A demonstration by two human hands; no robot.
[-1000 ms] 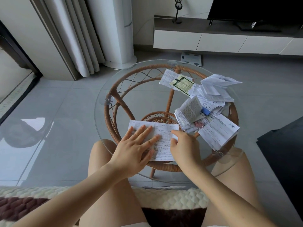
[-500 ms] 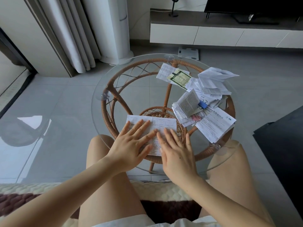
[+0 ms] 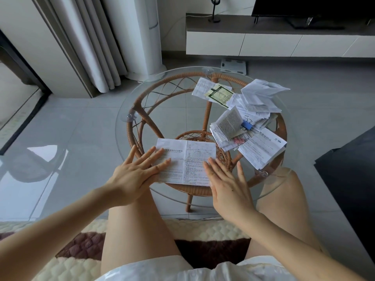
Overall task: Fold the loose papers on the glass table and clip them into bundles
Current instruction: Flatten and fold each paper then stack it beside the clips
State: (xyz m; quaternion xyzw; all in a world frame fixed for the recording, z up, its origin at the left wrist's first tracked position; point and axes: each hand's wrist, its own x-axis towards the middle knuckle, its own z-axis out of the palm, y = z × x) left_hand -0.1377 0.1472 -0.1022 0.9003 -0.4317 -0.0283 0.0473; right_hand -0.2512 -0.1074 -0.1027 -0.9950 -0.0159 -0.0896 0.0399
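Pressing flat: left hand (image 3: 135,177) and right hand (image 3: 227,183), fingers straight, gripping nothing, have slid apart across the sheet (image 3: 188,159) on the glass table (image 3: 121,134); folding apparently next.

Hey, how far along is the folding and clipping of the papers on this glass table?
Early days. Done: one folded bundle seems held by a small blue clip. In hand: the left hand and right hand press flat on a white printed sheet with a centre crease, at the round glass table's near edge. Left: the heap of loose white papers and the green-printed slip look unclipped.
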